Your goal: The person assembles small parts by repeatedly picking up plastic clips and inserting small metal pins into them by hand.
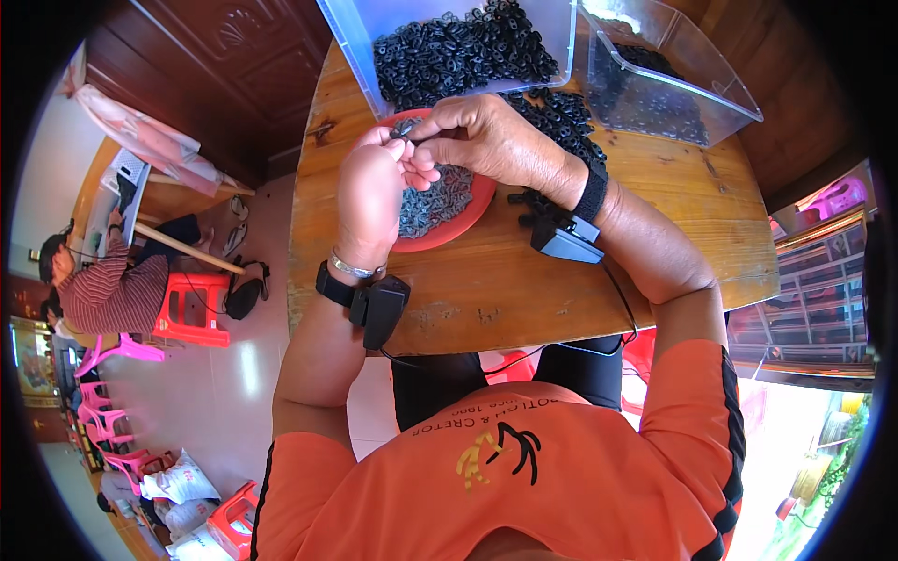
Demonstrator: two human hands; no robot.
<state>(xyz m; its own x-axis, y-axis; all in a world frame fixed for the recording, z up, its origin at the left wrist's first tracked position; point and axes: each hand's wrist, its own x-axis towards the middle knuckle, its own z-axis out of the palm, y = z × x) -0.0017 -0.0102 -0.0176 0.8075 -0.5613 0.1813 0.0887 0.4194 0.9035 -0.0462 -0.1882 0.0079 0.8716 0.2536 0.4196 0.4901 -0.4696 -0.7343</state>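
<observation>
Over a red bowl [480, 208] of small grey pieces [432, 208], my two hands meet at the fingertips. My left hand [372, 192] is closed, pinching a small dark piece [399, 136] between thumb and finger. From the right, my right hand [488, 140] bends in, its thumb and forefinger closed at the same piece. Fingers cover most of it, so its exact kind cannot be told. Just beyond my right hand, loose black ring-shaped pieces [564, 120] lie heaped on the wooden table [524, 304].
A translucent bin [367, 56] full of black pieces stands at the table's far side. Right of it is a clear container [720, 101] with more black pieces. At left, a person in a striped top [122, 294] sits by a red stool [192, 309]. Thin cables run from my wrist devices.
</observation>
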